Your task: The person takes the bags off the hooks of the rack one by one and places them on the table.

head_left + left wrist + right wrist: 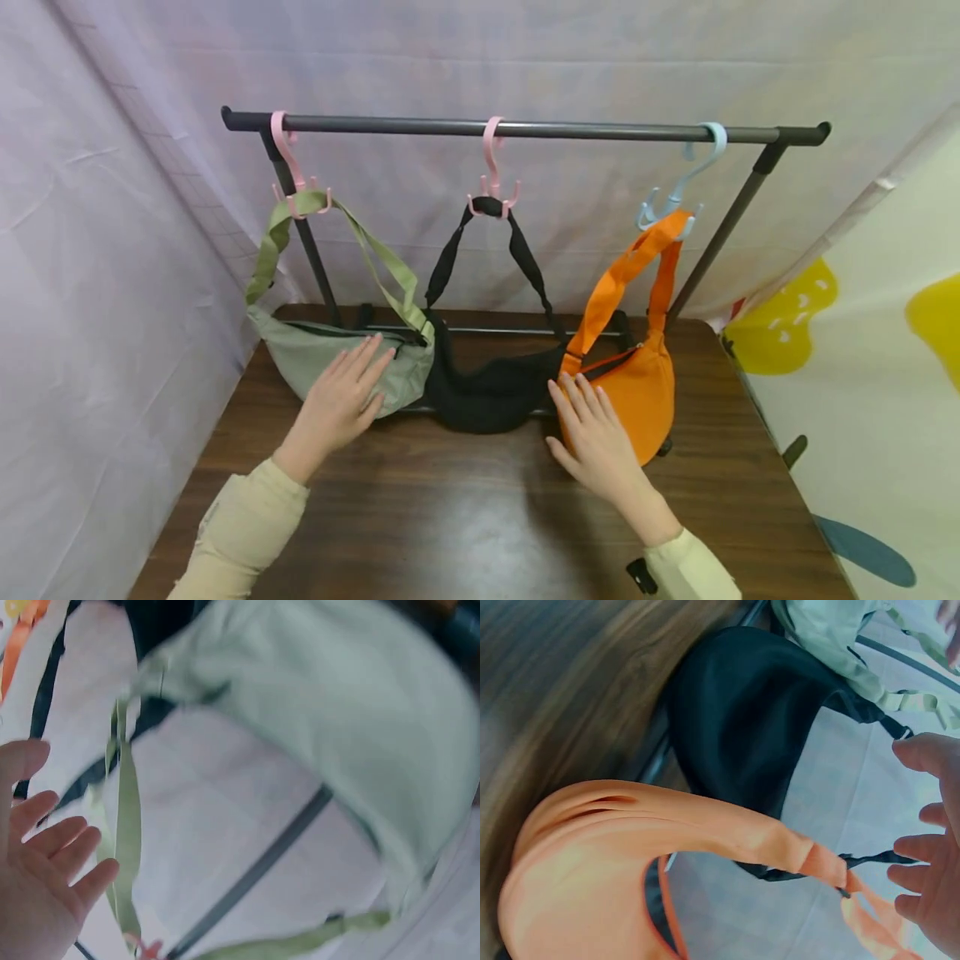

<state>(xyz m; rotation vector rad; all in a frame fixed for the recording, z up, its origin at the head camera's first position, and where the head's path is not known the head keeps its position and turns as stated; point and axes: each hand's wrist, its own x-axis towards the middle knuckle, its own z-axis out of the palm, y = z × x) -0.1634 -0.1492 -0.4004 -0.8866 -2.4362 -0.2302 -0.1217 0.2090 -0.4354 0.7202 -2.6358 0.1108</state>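
Wooden table [465,517]: green bag [330,358], orange bag [645,392] hang lengthwise sideways; both grips released.

On the left of the frame hangs the green bag [337,362], a soft half-moon pouch with a dark zip along its top, its pale green strap looped over a pink hook [288,162] at the upper left, its belly low over the brown table. Over on the right is the orange bag [637,387], same crescent shape, hanging by its bright orange strap from a light blue hook [686,179] at the upper right and tilted a little, its lower end close to the tabletop, just beside the black bag [487,392] in the centre.
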